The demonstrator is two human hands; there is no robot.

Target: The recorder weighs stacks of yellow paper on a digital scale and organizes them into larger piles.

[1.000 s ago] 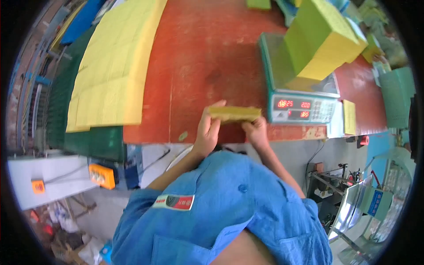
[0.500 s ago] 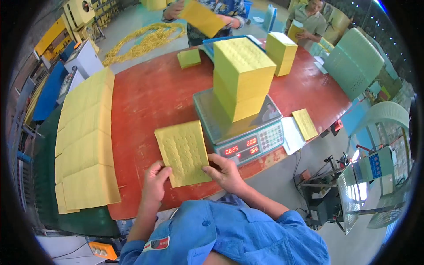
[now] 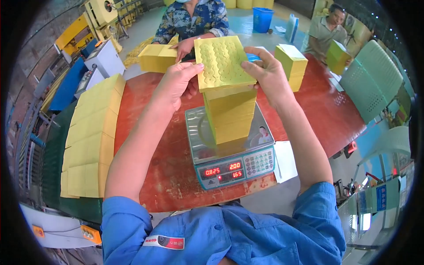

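A sheaf of yellow embossed paper (image 3: 221, 62) is between my two hands, at the top of a tall yellow paper stack (image 3: 229, 117). Whether it rests on the stack or is just above it, I cannot tell. My left hand (image 3: 179, 83) pinches its left edge. On the opposite edge, my right hand (image 3: 268, 73) grips with the thumb on top. The stack stands on the metal pan of a digital scale (image 3: 221, 174) with red lit figures. Both forearms reach forward on either side of the scale.
Long rows of yellow paper (image 3: 90, 141) lie at the left. Across the red table (image 3: 148, 132), a person handles a yellow paper block (image 3: 159, 57). Another stack (image 3: 291, 66) stands far right, near a second person holding yellow paper. White paper (image 3: 285, 161) lies beside the scale.
Both hands have carried the yellow sheaf from in front of the scale up and forward to the stack's top. The person opposite now has hands at a yellow block instead of a raised sheet.
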